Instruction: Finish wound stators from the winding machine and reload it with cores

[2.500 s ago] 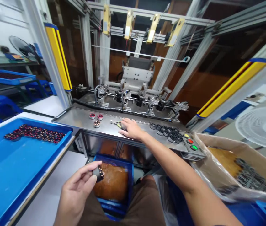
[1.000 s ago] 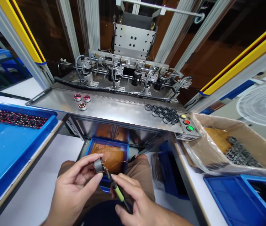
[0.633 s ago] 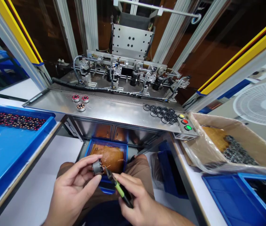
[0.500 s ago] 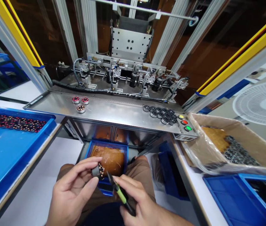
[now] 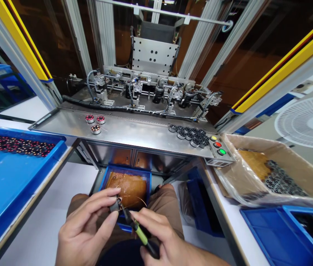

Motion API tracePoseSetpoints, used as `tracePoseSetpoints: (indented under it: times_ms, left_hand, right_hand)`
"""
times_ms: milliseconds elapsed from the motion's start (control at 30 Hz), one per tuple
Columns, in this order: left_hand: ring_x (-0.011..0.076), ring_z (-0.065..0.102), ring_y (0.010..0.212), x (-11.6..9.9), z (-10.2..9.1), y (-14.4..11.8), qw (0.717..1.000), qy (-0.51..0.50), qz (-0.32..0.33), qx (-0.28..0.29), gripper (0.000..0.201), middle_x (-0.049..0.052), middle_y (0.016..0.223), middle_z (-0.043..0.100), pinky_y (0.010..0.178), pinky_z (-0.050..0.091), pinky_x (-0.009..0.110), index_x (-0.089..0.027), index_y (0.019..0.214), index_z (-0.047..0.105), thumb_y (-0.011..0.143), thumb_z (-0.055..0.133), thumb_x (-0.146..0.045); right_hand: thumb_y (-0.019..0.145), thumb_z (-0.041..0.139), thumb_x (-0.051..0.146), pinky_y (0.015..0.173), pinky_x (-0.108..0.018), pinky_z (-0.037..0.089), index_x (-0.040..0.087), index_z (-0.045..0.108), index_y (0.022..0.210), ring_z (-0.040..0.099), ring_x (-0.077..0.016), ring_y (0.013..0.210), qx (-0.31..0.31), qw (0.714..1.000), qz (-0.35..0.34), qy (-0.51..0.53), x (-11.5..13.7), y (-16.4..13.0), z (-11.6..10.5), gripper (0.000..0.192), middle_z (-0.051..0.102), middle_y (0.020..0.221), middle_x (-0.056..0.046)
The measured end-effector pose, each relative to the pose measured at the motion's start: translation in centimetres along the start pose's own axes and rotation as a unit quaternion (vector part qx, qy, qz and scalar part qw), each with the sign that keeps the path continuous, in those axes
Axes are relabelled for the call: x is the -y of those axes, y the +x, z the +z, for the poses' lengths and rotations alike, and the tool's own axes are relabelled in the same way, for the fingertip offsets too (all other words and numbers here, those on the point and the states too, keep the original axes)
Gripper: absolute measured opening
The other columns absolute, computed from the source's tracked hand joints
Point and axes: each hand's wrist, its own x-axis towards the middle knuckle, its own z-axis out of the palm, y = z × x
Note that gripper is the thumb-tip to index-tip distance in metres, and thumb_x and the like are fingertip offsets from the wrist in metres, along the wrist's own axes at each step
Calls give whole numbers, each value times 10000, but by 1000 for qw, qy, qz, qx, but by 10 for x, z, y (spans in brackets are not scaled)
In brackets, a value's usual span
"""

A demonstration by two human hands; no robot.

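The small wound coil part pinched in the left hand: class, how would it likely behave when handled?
The wound coil part is round, so probably apt to roll. Fine wire tails trail from it, likely floppy and fragile. The left hand pinches it with fingertips, suggesting it is light.

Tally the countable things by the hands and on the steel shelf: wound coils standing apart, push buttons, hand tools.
Wound coils: 4, one in the left hand at, three on the steel shelf at
Push buttons: 3
Cutters in the right hand: 1
Total: 8
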Motion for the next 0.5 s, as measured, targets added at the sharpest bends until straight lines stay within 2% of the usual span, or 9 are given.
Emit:
tracePoseSetpoints:
  times_ms: [133,233,400,500]
  left_hand:
    - [126,703,1045,-2,1,2,1000,16,24,6,270,-13,1119,737,949,550,203,-276,1011,678,839,631,-73]
    - [131,703,1042,0,1,1,999,28,40,12,286,-10,1116,737,945,553,202,-270,1018,671,829,635,-59]
    - [149,682,1078,6,1,-4,998,29,54,19,345,7,1148,719,968,548,235,-257,1061,662,810,639,-21]
    - [148,677,1076,7,1,-6,998,28,58,23,356,10,1151,717,969,547,242,-257,1073,663,813,629,-15]
  right_hand:
    - [664,478,75,550,-231,412,177,512,1349,497,-140,624,-7,1000,6,-8,2,1,0,693,559,746,-16]
    - [672,478,74,546,-232,410,178,551,1294,496,-142,619,-18,999,22,-22,1,1,0,635,543,733,-12]
    - [638,500,68,689,-281,518,170,424,1443,574,-177,803,-20,1000,-3,3,-6,-1,0,815,601,952,-90]
    - [633,514,61,714,-294,534,186,391,1473,580,-178,828,-19,1000,-4,18,-8,-1,0,858,605,978,-92]
